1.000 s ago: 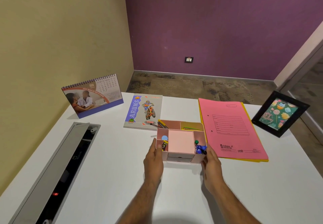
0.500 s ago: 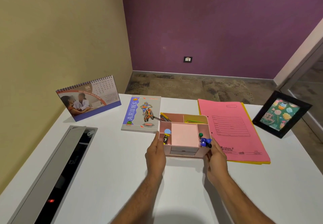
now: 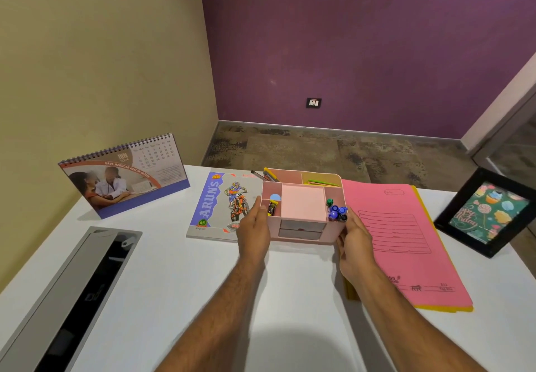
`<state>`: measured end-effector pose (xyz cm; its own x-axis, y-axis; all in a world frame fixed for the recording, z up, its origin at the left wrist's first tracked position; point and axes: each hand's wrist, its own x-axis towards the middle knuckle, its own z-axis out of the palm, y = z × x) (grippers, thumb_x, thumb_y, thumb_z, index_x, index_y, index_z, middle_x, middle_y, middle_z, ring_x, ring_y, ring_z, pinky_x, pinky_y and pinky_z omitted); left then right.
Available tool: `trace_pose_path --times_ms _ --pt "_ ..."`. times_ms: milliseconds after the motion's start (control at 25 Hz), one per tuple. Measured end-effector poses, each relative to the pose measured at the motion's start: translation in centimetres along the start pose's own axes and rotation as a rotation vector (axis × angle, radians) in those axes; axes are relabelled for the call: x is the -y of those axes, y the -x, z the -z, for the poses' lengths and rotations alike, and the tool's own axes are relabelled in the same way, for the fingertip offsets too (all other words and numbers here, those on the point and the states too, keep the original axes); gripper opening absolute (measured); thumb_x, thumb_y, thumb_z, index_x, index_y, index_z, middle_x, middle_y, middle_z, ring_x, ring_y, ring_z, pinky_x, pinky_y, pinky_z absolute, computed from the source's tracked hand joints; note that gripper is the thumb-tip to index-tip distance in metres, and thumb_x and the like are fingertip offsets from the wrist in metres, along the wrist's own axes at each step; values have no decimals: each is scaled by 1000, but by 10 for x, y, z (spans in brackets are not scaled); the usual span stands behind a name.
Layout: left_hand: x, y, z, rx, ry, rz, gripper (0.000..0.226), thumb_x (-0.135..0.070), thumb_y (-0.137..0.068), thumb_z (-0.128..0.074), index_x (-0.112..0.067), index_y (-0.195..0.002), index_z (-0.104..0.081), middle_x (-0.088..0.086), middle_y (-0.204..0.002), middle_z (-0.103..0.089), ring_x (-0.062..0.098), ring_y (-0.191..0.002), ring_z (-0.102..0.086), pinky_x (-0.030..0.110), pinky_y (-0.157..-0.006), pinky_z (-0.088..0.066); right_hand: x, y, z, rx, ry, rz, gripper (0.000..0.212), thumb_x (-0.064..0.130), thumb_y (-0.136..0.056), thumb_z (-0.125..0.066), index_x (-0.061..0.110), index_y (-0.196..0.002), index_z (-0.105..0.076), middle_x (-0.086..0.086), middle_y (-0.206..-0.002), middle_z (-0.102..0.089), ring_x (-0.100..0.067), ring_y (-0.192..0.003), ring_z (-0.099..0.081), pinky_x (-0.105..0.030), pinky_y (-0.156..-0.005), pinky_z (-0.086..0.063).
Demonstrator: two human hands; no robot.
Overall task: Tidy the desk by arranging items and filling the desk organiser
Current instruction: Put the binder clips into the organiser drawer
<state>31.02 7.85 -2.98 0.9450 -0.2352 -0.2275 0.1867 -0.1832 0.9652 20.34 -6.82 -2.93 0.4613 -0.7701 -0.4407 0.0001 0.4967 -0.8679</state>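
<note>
now we clasp the pink organiser (image 3: 301, 212) mid-frame, left hand (image 3: 253, 231) and right hand (image 3: 354, 241) curled on its sides, probably seating it between notebook (image 3: 216, 200) and folder (image 3: 400, 232).

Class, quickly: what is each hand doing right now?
Left hand: holds the left side of the pink desk organiser.
Right hand: holds the organiser's right side.
</note>
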Motion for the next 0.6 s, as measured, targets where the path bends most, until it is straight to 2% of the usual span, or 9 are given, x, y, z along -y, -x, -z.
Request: trace_pose_path --times_ms 80,120,160,240,320,360,400,440,600 --pt "7 -12 -5 -3 -14 -21 41 -43 -99 -44 -30 -136 -56 -11 -136 -56 11 -122 -50 22 -91 -47 -5 -14 -1 -15 28 4 34 21 -103 -40 27 -132 -57 4 -120 -67 -18 -110 -63 -46 -96 -51" --pt "9 -15 -6 -5 -22 -22 40 -42 -99 -43 -30 -136 -56 -10 -137 -56 10 -122 -50 20 -90 -45 -8 -20 -1 -25 52 9 34 22 -102 -41 29 -131 -58 6 -116 -69 -19 -108 -64 -54 -103 -44" --pt "11 -19 -8 -9 -28 -15 39 -39 -101 -43 -30 -136 -56 -11 -137 -56 9 -121 -50 12 -84 -42 -10 -25 -1 -36 67 12 33 23 -102 -42 31 -129 -59 7 -113 -70 -18 -105 -64 -57 -106 -38" --pt "14 -22 -8 -11 -29 -8 37 -35 -102 -42 -30 -136 -57 -12 -134 -57 5 -116 -50 3 -72 -36 -14 -30 -2 -43 78 3 32 23 -102 -43 31 -128 -60 6 -114 -70 -15 -99 -64 -54 -106 -38" --pt "19 -25 -7 0 -37 -36 36 -38 -102 -41 -31 -133 -58 -13 -132 -59 6 -116 -52 6 -76 -41 -17 -31 -3 -32 51 -16 34 21 -102 -42 28 -131 -58 7 -113 -69 -12 -95 -65 -43 -95 -53" --pt "21 -26 -6 5 -31 -48 36 -40 -101 -42 -32 -133 -59 -13 -132 -60 7 -117 -53 12 -83 -45 -17 -29 -4 -22 39 -24 34 19 -103 -41 27 -132 -57 6 -115 -68 -11 -95 -65 -33 -80 -58" --pt "24 -26 -7 3 -18 -51 37 -41 -101 -43 -32 -133 -59 -13 -133 -59 8 -119 -53 18 -90 -46 -18 -29 -3 -17 31 -27 35 18 -103 -40 26 -133 -56 4 -118 -67 -9 -94 -65 -24 -67 -57" --pt "27 -27 -7 7 -4 -40 37 -41 -101 -45 -31 -133 -59 -13 -133 -59 8 -120 -53 22 -94 -46 -19 -30 -2 -17 30 -32 36 18 -103 -40 26 -134 -56 4 -119 -66 -8 -94 -65 -19 -60 -54" --pt "31 -29 -7 30 13 -47 40 -44 -100 -46 -29 -136 -56 -13 -136 -57 7 -124 -51 27 -103 -44 -20 -29 0 -27 31 -33 35 18 -104 -40 26 -135 -54 3 -117 -66 -8 -94 -65 -15 -53 -53"
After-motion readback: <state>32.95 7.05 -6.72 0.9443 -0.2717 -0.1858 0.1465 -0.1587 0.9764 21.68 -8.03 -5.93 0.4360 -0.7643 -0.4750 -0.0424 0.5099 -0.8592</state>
